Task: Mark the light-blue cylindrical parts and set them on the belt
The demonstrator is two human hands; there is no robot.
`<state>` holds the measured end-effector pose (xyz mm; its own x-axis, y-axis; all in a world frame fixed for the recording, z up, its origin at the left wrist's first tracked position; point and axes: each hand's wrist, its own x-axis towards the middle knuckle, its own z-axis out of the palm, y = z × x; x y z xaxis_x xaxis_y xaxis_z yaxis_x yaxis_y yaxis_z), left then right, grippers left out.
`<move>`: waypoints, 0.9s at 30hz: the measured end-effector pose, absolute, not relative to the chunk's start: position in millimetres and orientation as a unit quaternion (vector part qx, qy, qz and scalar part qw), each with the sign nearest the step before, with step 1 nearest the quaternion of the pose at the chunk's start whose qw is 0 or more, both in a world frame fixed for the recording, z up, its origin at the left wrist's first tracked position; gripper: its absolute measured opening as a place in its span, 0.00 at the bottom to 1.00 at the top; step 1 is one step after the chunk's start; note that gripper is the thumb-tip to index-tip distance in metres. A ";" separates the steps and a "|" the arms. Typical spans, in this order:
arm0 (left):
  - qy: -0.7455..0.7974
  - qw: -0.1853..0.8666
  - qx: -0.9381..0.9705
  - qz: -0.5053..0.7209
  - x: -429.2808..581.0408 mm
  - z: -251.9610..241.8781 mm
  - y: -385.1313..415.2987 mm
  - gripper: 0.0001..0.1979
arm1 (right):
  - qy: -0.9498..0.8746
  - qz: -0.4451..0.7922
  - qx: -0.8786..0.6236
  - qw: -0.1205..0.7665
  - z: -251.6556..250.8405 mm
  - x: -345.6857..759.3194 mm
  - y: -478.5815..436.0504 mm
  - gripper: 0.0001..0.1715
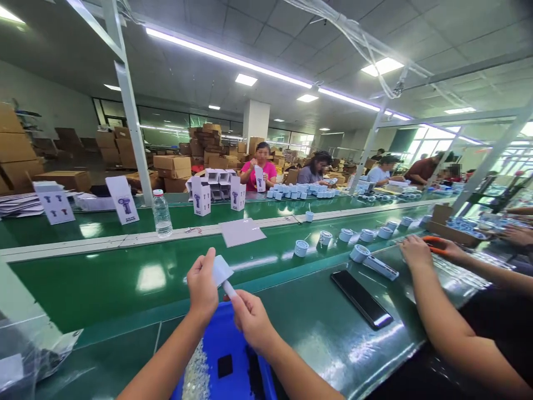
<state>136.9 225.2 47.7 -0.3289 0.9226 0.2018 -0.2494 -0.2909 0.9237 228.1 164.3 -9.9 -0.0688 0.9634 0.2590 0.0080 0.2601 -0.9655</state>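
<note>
My left hand (202, 283) is closed around a pale bluish-white part (222, 270), fingers pointing up. From the part's lower right a short light grey piece (229, 289) sticks out, and my right hand (252, 316) pinches its end between thumb and fingers. Both hands are above the far edge of a blue tray (233, 333). Inside the tray lie many small whitish pieces (197, 372) on the left and a black square (225, 366) near the middle. What lies under my fingers is hidden.
A black phone (361, 299) lies to the right, near a co-worker's hands holding orange-handled scissors (435, 244). Light blue round parts (301, 248) line the green conveyor (112, 278). Beyond are a white sheet (242, 232), a bottle (162, 214) and printed boxes (121, 200).
</note>
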 end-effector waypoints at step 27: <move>0.379 0.005 0.774 0.507 66.1 73.1 239.4 0.15 | -0.535 0.404 -0.451 0.590 -17.2 255.4 189.9 0.28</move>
